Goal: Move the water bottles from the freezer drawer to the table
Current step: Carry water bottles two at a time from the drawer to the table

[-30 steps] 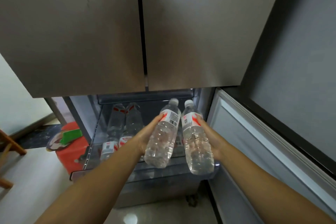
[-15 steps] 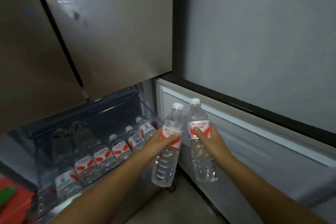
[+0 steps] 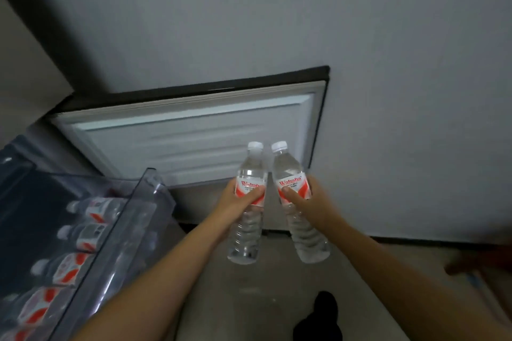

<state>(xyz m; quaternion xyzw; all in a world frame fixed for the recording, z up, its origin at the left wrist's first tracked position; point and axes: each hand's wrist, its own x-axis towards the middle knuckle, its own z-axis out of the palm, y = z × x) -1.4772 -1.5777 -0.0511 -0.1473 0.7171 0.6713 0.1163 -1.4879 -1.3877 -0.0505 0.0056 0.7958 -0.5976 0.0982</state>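
My left hand (image 3: 237, 203) grips a clear water bottle (image 3: 246, 241) with a red and white label around its middle, cap pointing away from me. Close beside it on the right, my right hand (image 3: 313, 206) holds a second water bottle (image 3: 307, 241) of the same kind. Both bottles hang over the floor, to the right of the open freezer drawer (image 3: 116, 238). Several more bottles (image 3: 69, 271) lie side by side in that clear plastic drawer at the lower left. No table is in view.
The open freezer door (image 3: 194, 141) stands ahead, its white inner panel facing me, against a grey wall (image 3: 388, 91). A dark foot (image 3: 321, 315) shows on the grey floor below my arms. Something brown and blurred (image 3: 476, 263) sits at the right edge.
I have turned right, away from the fridge front. Both bottles came out of the drawer and now hang over the floor. The drawer has slid to the lower left of the view.
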